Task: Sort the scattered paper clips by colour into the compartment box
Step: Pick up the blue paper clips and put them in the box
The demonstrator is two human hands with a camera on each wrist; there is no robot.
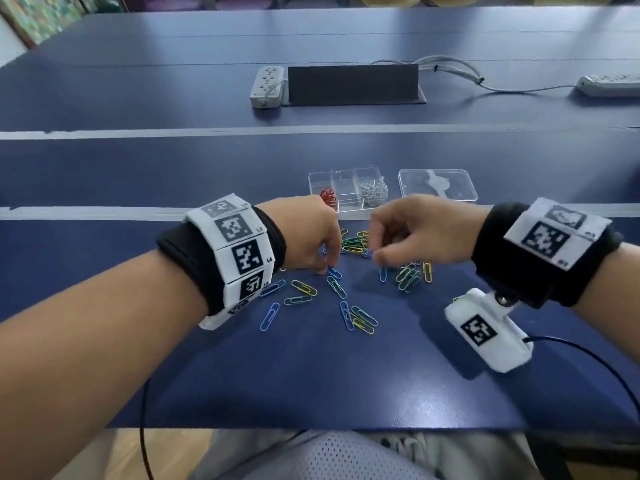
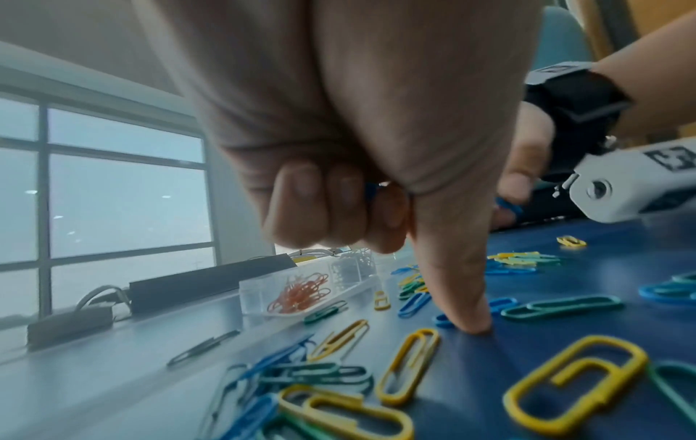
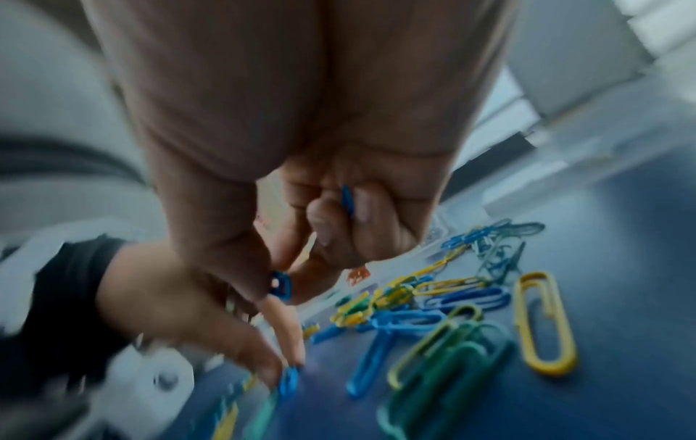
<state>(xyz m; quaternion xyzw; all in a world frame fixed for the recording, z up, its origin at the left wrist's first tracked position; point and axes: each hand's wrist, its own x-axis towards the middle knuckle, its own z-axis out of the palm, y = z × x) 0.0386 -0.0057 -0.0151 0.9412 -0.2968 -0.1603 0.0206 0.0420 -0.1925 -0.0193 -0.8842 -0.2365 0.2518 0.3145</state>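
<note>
**Both hands gathering blue clips from the scatter**

The left hand [image 1: 308, 237] has its outer fingers curled over a bit of blue tucked in the palm, while one finger [image 2: 463, 297] reaches down and presses a blue clip [image 1: 334, 272] against the tabletop [image 1: 415, 375], probably to drag it within reach. Its grip is thus clamped on what it has already collected.

The right hand [image 1: 415, 233] pinches a blue clip [image 3: 280, 285] between thumb and forefinger, with another blue one [image 3: 347, 201] stowed under the curled fingers; the wrist view is smeared, so I would not swear to the count. Hoarding several before a trip to the box seems the reason.

Loose paper clips [image 1: 349, 306], blue, green and yellow, lie under and nearer than both grips. Just beyond the grips stands the clear compartment box [image 1: 346, 174]: red clips [image 1: 327, 197] in its left cell, white ones [image 1: 373, 192] in the right, the middle seemingly bare. Its lid [image 1: 438, 185] lies beside it, beyond the right hand.
</note>
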